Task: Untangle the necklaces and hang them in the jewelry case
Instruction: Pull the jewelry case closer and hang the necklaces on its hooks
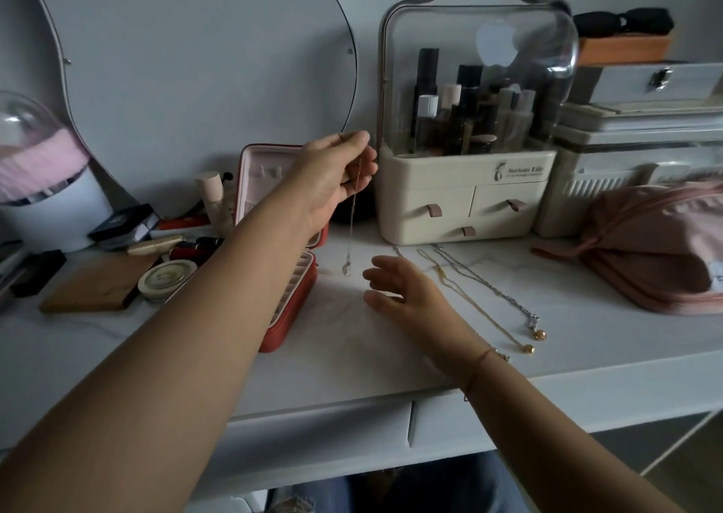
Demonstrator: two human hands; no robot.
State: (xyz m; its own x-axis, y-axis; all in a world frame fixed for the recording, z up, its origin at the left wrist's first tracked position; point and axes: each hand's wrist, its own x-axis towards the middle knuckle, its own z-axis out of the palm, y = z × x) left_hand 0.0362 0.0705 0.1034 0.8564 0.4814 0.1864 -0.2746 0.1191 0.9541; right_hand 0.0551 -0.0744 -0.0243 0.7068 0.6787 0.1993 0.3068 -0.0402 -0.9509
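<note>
Bare tabletop (pixel 344 364) in front of me lies open between the case (pixel 305 297) at left and the laid-out necklaces (pixel 504 297) at right. The chain (pixel 351 230) hanging from my left hand (pixel 336 180) crosses the gap between case and organizer (pixel 465 199). Makeup clutter (pixel 168 246) crowds the far left, a pink bag (pixel 657 254) the right.

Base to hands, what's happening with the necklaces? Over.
Left hand pinching one necklace, chain dangling free. Right hand open, holding nothing. Jewelry case open, left forearm crossing in front. Other necklaces laid out on table.
</note>
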